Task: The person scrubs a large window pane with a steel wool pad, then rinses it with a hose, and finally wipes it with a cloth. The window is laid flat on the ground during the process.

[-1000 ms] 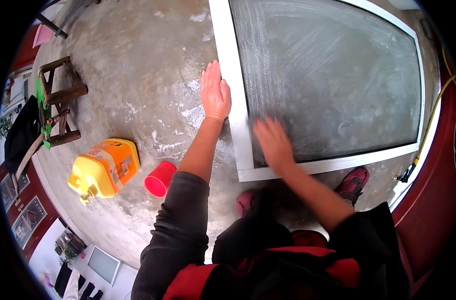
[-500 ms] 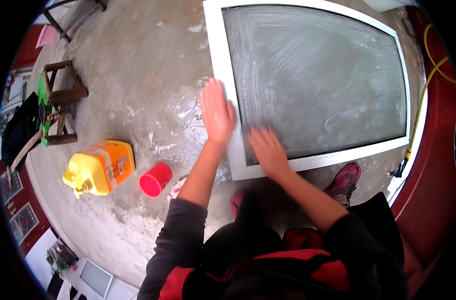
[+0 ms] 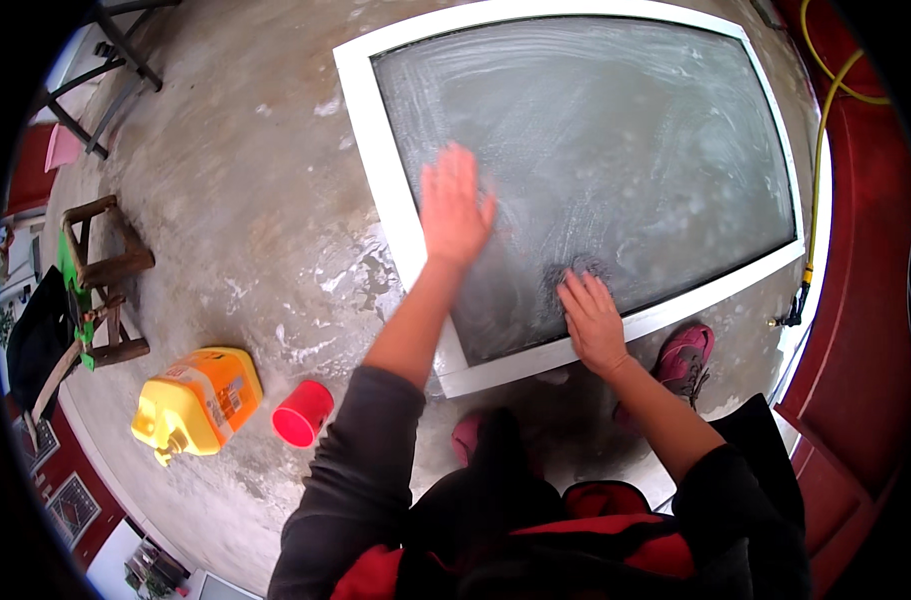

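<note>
A white-framed glass window panel (image 3: 370,130) lies flat on the floor, its glass streaked with white suds. My left hand (image 3: 455,208) is spread flat, fingers pointing away from me, at the inner edge of the left frame bar and over the glass; I cannot tell whether it touches. Near the panel's near edge, my right hand (image 3: 593,322) presses a dark grey, fuzzy steel wool scrubber (image 3: 565,275) onto the wet glass. Its fingers partly cover the scrubber.
A yellow jug (image 3: 200,400) and a red plastic cup (image 3: 303,413) stand at the left. Farther left is a wooden stool (image 3: 115,255). A yellow hose (image 3: 816,190) runs along the right side. My shoe (image 3: 683,358) is close to the panel's near edge.
My left hand has gone from the outer left frame bar to over the glass edge. My right hand has moved the scrubber rightward along the near part of the glass. The view has shifted.
</note>
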Tool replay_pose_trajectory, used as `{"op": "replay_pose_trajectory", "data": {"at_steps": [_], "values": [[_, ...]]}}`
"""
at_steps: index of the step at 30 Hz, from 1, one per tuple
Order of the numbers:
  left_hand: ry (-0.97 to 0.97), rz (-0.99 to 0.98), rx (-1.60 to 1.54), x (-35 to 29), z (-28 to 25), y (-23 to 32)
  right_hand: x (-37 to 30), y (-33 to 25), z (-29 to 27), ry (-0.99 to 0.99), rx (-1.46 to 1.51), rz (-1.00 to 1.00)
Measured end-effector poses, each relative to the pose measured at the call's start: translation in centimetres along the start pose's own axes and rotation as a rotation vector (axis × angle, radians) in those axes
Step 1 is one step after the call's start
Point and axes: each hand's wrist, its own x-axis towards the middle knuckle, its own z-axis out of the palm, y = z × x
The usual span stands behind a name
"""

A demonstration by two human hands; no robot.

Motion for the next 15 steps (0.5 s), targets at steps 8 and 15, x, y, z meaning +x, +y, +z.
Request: {"op": "replay_pose_trajectory", "data": {"at_steps": [8, 15], "values": [[-0.222, 0.383, -0.198, -0.2, 1.3, 7.9, 12.8, 10.8, -2.3, 0.452, -0.150, 0.366], [-0.158, 0.316, -0.135, 3.1, -0.1, -0.3, 5.8, 5.6, -2.3, 0.042, -0.022, 0.002]]}}
